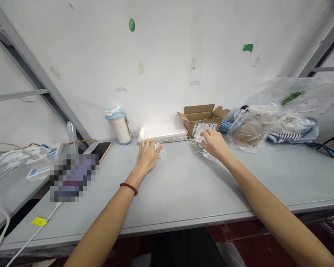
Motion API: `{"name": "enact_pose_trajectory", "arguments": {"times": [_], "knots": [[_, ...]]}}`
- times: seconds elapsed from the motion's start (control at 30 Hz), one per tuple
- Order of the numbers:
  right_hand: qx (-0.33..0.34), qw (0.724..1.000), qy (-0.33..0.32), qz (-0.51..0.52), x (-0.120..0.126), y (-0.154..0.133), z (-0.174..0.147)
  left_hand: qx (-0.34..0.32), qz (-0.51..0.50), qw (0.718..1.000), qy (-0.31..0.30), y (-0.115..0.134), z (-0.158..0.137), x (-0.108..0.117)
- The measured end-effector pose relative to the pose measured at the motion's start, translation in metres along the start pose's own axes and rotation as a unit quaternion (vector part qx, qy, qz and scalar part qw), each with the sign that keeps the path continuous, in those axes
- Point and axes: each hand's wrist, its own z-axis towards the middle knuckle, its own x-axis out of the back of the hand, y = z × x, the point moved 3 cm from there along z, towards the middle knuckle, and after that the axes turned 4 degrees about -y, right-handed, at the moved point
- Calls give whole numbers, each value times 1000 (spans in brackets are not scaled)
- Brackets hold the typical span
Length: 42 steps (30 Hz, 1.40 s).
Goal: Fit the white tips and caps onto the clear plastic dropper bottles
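Observation:
My left hand (148, 157) rests palm down on the grey table, its thumb held apart from the fingers. Small white pieces (161, 153) lie beneath and beside its fingertips, partly hidden. My right hand (215, 144) has its fingers curled down at a tangle of thin white strands (196, 145) in front of the cardboard box (204, 118). Its fingertips seem to pinch some of these strands; their exact kind is too small to tell. Behind my left hand, a stack of flat white boxes or sheets (165, 133) lies against the wall.
A cream bottle with a blue lid (119, 126) stands by the wall. To the left are a phone (100, 149), a blurred-out item (75, 178), a white cable (33, 237) and power strips (41, 163). A clear plastic bag (250, 135) sits at the right.

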Motion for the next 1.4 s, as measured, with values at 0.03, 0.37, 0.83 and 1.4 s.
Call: {"name": "enact_pose_trajectory", "arguments": {"times": [0.03, 0.37, 0.83, 1.4], "knots": [[3, 999, 15, 31, 1, -3, 0, -8, -9, 1000, 7, 3, -1, 1], [90, 924, 34, 370, 4, -61, -17, -132, -76, 988, 9, 38, -10, 3], [-65, 862, 0, 503, -1, -56, -16, -110, -155, 982, -23, 37, -11, 1], [-33, 836, -23, 548, 0, -61, -16, 89, -515, 846, -103, 42, -8, 0]]}}
